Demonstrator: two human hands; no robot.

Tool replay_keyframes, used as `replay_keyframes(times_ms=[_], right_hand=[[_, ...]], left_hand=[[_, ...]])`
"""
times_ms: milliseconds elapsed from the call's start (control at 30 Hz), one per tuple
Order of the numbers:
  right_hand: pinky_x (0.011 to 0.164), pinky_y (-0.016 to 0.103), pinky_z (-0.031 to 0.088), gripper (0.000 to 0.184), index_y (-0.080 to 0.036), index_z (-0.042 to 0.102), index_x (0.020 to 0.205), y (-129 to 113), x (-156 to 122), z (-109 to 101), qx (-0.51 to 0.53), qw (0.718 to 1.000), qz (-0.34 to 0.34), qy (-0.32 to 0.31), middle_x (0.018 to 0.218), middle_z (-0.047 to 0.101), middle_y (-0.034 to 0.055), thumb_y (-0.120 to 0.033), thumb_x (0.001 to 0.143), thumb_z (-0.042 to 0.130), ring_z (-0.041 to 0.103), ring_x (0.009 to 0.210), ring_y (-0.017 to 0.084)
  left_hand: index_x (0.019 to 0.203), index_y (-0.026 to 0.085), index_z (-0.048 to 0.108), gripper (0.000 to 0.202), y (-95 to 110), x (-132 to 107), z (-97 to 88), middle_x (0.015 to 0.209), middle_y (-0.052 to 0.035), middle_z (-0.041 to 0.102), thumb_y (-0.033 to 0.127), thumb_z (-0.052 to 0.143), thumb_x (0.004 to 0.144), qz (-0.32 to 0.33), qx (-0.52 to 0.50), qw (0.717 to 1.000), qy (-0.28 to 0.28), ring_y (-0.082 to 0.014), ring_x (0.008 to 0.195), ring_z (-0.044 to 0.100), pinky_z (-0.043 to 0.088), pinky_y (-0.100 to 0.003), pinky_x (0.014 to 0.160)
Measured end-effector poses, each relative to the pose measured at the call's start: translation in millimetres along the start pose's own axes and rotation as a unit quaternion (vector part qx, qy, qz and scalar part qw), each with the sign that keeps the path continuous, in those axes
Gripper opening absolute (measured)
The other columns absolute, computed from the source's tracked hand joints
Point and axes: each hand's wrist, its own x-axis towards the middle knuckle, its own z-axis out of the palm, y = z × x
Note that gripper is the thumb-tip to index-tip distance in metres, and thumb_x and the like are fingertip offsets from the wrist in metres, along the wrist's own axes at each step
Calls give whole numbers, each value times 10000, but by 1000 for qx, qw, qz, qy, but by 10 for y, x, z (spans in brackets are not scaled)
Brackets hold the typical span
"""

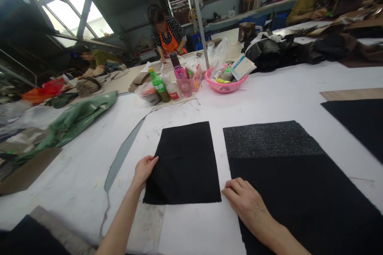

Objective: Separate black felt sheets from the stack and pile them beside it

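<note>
A small black fabric rectangle [185, 159] lies flat on the white table [269, 95] in front of me. My left hand [144, 169] rests at its left edge, fingers curled onto the cloth's border. To the right lies a larger black fabric panel [287, 175] with a coarser, speckled band along its far end. My right hand [247, 201] lies flat with fingers spread on that panel's near left corner, fingertips close to the small piece's lower right corner.
A pink basin [224, 83] with odds and ends, a green bottle [158, 83] and pink containers stand at the table's far side. Green cloth [77, 119] lies left, more black fabric [359, 123] right. Other people work at benches behind.
</note>
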Motion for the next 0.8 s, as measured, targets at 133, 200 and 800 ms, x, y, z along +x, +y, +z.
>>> replay_keyframes(times_ms=[133, 200, 800], right_hand=[[696, 322, 345, 227, -193, 606, 926, -4, -5, 17, -3, 1000, -1, 4, 928, 598, 26, -147, 1001, 396, 502, 808, 189], [690, 321, 345, 258, -193, 604, 909, -6, -11, 42, -3, 1000, -1, 14, 912, 597, 25, -159, 1009, 369, 501, 796, 188], [551, 278, 320, 481, -222, 595, 751, 90, 104, 183, -66, 984, -76, 149, 720, 602, 1, -277, 1050, 222, 500, 637, 152]], left_hand=[[698, 180, 590, 408, -17, 32, -5, 590, -20, 668, 564, 682, 596, 10, 23, 1000, 4, -179, 557, 607, 432, -252, 508], [688, 183, 585, 408, -18, 36, -9, 599, -31, 677, 572, 668, 599, 16, 35, 999, 6, -190, 563, 617, 442, -261, 512], [586, 223, 521, 296, -35, 135, -22, 526, -19, 637, 500, 541, 690, 98, 154, 982, 54, -220, 560, 620, 391, -270, 512]])
